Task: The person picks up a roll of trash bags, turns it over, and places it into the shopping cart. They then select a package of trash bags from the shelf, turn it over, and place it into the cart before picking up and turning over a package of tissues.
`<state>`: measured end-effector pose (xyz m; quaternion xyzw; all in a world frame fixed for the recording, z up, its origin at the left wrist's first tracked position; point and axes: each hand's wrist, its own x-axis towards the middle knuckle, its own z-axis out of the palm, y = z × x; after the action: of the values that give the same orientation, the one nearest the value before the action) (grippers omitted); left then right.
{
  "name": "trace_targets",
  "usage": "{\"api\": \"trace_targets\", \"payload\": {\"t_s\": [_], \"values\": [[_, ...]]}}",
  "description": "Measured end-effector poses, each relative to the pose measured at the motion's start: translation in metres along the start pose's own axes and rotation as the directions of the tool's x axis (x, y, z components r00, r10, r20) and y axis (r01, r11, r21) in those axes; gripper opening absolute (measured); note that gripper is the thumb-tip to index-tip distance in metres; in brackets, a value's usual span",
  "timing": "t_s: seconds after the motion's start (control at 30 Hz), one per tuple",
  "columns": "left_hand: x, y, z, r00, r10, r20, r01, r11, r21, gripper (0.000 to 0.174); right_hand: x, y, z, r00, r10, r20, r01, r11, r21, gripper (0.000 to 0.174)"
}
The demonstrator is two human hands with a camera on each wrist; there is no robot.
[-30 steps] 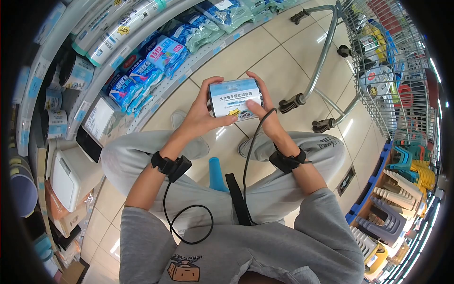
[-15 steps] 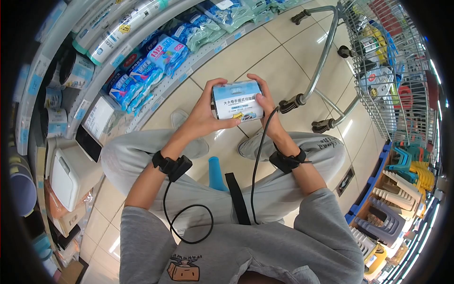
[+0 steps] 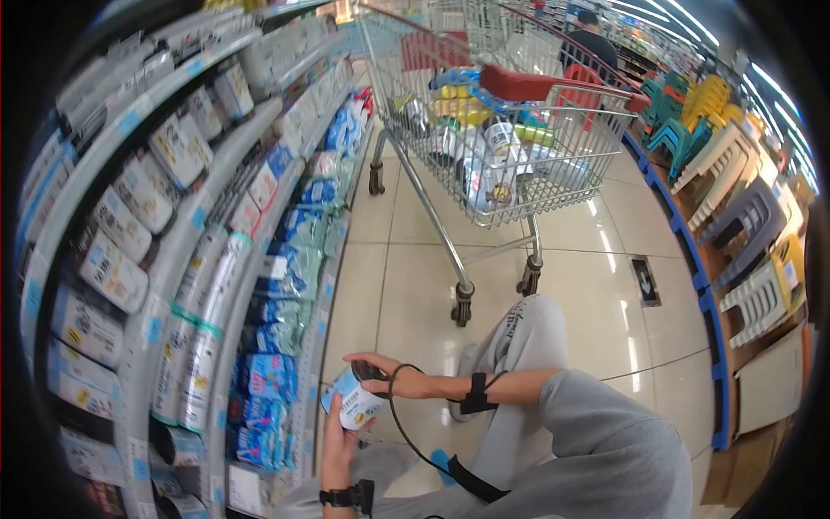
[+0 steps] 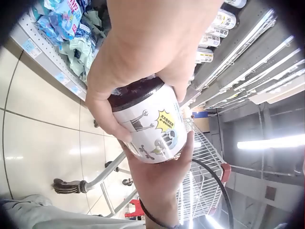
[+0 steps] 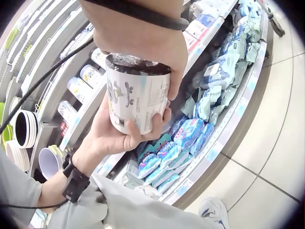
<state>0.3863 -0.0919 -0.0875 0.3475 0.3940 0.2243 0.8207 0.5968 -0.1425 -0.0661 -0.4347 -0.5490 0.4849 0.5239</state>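
Observation:
A roll of garbage bags [image 3: 357, 408] in a white and light-blue printed wrapper is held between both hands, low beside the shelf. The left hand [image 3: 339, 443] grips one end; in the left wrist view its thumb and fingers wrap the roll's dark end. At the other end, the right hand [image 3: 398, 379] curls its thumb and fingers around the roll. A yellow starburst shows on the roll's label [image 4: 164, 121] in the left wrist view. The right wrist view shows a dark, shiny roll end [image 5: 138, 64] under the right hand, and left fingers [image 5: 133, 138] pressed along the wrapper.
A shelf unit at left carries blue packets [image 3: 270, 381] and long white rolls [image 3: 207, 333]. Ahead stands a shopping cart [image 3: 519, 195] loaded with goods. Stacked plastic stools [image 3: 748, 221] line the right side. A person [image 3: 590, 43] is in the far background. A cable hangs from the right wrist.
The head view has swung up and right, bringing the cart and aisle into sight. Both hands still hold the roll, now tilted and lower in view, near the shelf.

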Motion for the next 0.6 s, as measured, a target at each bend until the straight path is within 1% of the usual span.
{"api": "trace_targets", "payload": {"t_s": [0.03,0.07,0.1,0.13,0.17,0.2,0.23,0.3,0.33,0.37,0.43,0.47,0.5,0.57,0.6], "values": [[0.001,-0.004,-0.004,1.0,0.02,0.01,-0.02,0.999,0.034,0.055,0.001,-0.002,-0.001,0.999,0.029,0.036,-0.031,0.999,0.033,0.059],[0.005,-0.008,-0.011,0.998,0.047,-0.033,-0.047,0.999,0.006,0.055,0.004,-0.004,-0.001,0.996,0.053,0.073,-0.058,0.996,0.066,0.059],[0.006,-0.007,-0.015,0.994,0.075,-0.074,-0.077,0.997,-0.022,0.056,0.006,-0.004,-0.001,0.998,0.009,0.058,-0.013,0.997,0.071,0.059],[0.004,-0.004,-0.015,0.993,0.1,-0.059,-0.099,0.995,0.016,0.056,0.009,-0.005,-0.002,0.997,0.031,0.067,-0.043,0.982,0.184,0.056],[0.002,-0.002,-0.013,0.976,0.202,-0.079,-0.197,0.978,0.07,0.056,0.011,-0.005,-0.004,0.995,0.052,0.083,-0.075,0.952,0.295,0.053],[0.003,0.004,-0.01,0.948,0.303,-0.095,-0.291,0.949,0.12,0.057,0.012,-0.008,-0.007,0.998,0.007,0.064,-0.025,0.957,0.289,0.056],[0.004,0.014,-0.004,0.944,0.32,-0.081,-0.307,0.941,0.145,0.057,0.014,-0.004,-0.011,0.998,-0.024,0.052,0.008,0.956,0.293,0.056],[0.002,0.032,0.004,0.91,0.411,-0.053,-0.405,0.909,0.104,0.06,0.019,0.006,-0.02,0.997,0.075,-0.006,-0.068,0.928,0.366,0.063],[-0.003,0.047,0.014,0.911,0.412,-0.027,-0.408,0.909,0.083,0.062,0.018,0.007,-0.025,0.994,0.104,-0.037,-0.088,0.949,0.304,0.071],[-0.007,0.063,0.024,0.905,0.424,-0.026,-0.42,0.903,0.094,0.062,0.016,0.009,-0.028,0.996,0.088,-0.033,-0.074,0.949,0.307,0.071],[-0.018,0.098,0.053,0.892,0.445,0.074,-0.445,0.895,-0.018,0.072,0.013,0.009,-0.033,0.989,0.138,-0.058,-0.115,0.946,0.302,0.075],[-0.026,0.117,0.074,0.871,0.475,0.124,-0.481,0.877,0.022,0.076,0.013,0.015,-0.033,0.989,0.128,-0.08,-0.1,0.954,0.281,0.071],[-0.018,0.132,0.077,0.834,0.517,0.193,-0.534,0.844,0.045,0.079,0.011,0.01,-0.034,0.99,0.117,-0.081,-0.089,0.955,0.281,0.071],[-0.035,0.165,0.129,0.807,0.557,0.196,-0.576,0.816,0.05,0.077,0.003,-0.004,-0.034,0.993,0.11,-0.052,-0.097,0.974,0.206,0.066],[-0.04,0.179,0.148,0.805,0.559,0.201,-0.579,0.813,0.056,0.077,0.003,-0.005,-0.033,0.994,0.099,-0.04,-0.089,0.974,0.21,0.062]]}}
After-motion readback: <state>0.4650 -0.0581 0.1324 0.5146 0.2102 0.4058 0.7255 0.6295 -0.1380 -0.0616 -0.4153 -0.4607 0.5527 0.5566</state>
